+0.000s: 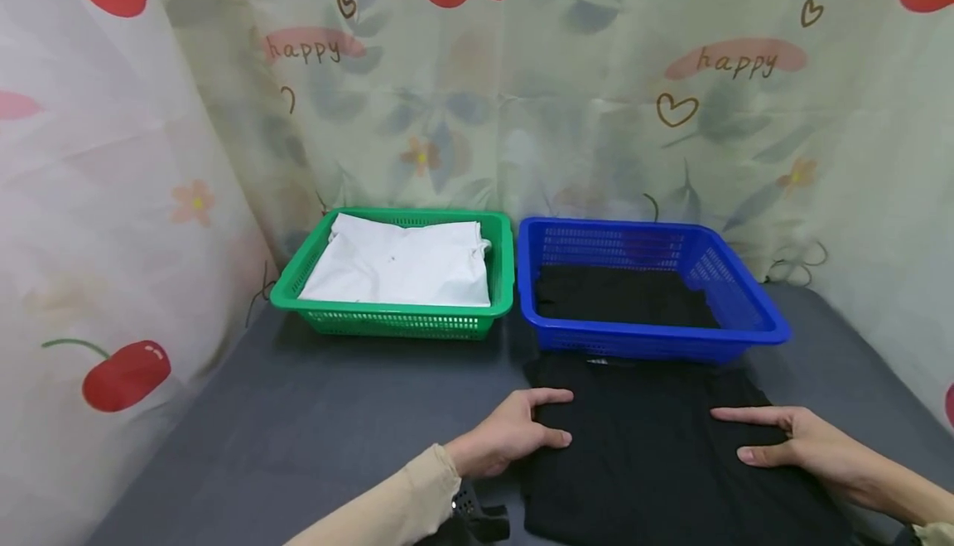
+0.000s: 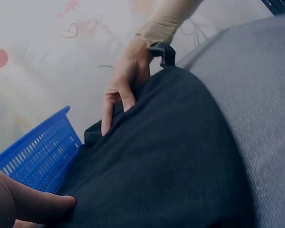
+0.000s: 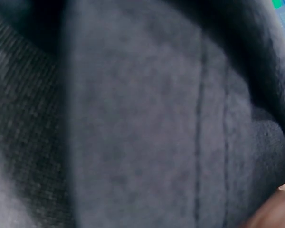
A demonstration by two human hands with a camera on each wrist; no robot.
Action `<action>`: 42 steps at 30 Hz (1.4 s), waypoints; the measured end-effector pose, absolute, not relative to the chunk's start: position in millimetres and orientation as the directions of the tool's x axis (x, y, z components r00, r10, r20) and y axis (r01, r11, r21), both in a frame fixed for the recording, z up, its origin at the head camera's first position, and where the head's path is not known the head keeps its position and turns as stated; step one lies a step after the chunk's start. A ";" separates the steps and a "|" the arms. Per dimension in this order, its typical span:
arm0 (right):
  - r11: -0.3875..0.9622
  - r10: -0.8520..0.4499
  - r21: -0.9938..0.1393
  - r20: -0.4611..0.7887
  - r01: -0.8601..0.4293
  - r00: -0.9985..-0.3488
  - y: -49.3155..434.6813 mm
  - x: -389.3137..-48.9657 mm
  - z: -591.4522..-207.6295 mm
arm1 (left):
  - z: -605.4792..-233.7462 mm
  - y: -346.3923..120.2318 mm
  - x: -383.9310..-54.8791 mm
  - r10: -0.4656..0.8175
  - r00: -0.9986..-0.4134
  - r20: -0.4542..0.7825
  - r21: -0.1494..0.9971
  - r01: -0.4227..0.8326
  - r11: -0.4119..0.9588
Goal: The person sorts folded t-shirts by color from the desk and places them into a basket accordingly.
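A folded black T-shirt lies on the grey table in front of the blue basket, a small pale label showing at its far edge. My left hand holds its left side, thumb and index finger on top. At the opposite side my right hand grips the cloth the same way. The other fingers of both hands are hidden at the fabric. In the left wrist view the T-shirt spreads between both hands. Stitched dark cloth fills most of the right wrist view, close and blurred.
A blue basket holding folded black cloth stands just beyond the T-shirt. Left of it is a green basket with folded white cloth. A printed curtain hangs behind and along the sides of the grey table.
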State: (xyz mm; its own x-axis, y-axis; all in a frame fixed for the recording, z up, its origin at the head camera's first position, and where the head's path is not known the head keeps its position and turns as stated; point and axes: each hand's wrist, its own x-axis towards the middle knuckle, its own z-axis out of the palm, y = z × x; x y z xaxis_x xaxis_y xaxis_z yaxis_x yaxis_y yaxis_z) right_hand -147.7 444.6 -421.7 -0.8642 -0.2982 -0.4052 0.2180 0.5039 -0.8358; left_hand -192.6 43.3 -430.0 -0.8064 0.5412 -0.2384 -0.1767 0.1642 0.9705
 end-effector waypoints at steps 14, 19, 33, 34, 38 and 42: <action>0.474 -0.323 -0.851 -0.408 0.227 -0.854 445.0 -152.5 -423.1 | -430.0 42.0 -198.5 0.563 -0.794 -0.229 0.972 -0.155 0.176; 0.436 -0.337 -0.866 -0.410 0.245 -0.847 444.2 -151.6 -425.4 | -433.1 41.3 -197.3 0.558 -0.796 -0.233 0.971 -0.165 0.171; 0.460 -0.290 -0.841 -0.444 0.283 -0.848 447.2 -147.9 -423.1 | -432.6 41.1 -195.9 0.565 -0.791 -0.234 0.972 -0.190 0.137; 0.455 -0.284 -0.840 -0.451 0.295 -0.846 447.9 -147.2 -423.6 | -432.5 41.8 -194.8 0.559 -0.796 -0.232 0.973 -0.188 0.136; 0.422 -0.252 -0.838 -0.475 0.346 -0.843 446.8 -145.2 -424.3 | -429.7 44.2 -190.3 0.516 -0.831 -0.208 0.977 -0.150 0.153; 0.464 -0.172 -0.814 -0.470 0.350 -0.866 438.4 -143.2 -419.9 | -420.1 44.3 -188.2 0.478 -0.861 -0.173 0.974 -0.078 0.213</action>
